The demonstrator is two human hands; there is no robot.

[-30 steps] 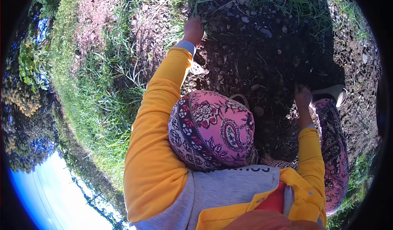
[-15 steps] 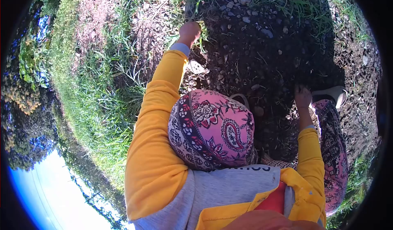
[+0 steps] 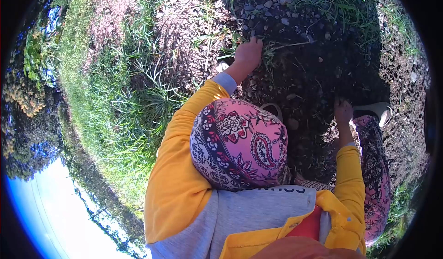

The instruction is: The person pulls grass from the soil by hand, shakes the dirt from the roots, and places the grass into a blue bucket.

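My left hand is closed around a weed. The weed's long pale stem sticks out to the right over the shaded soil, and some green leaves hang beside my fingers. Low over the dark ground at the right is my right hand, close to a light-coloured shoe. Its fingers fade into deep shadow, so their pose and anything in them cannot be made out. Between my arms rises my knee in pink patterned cloth.
Small stones lie in the soil at the top. Tall grass grows along the left, and more grass stands at the upper right. A pale object lies beside my left wrist. My other patterned trouser leg is at the right.
My left hand has come away from the sunlit grass tuft, moving right and slightly down with the weed in it. The right hand has barely moved.
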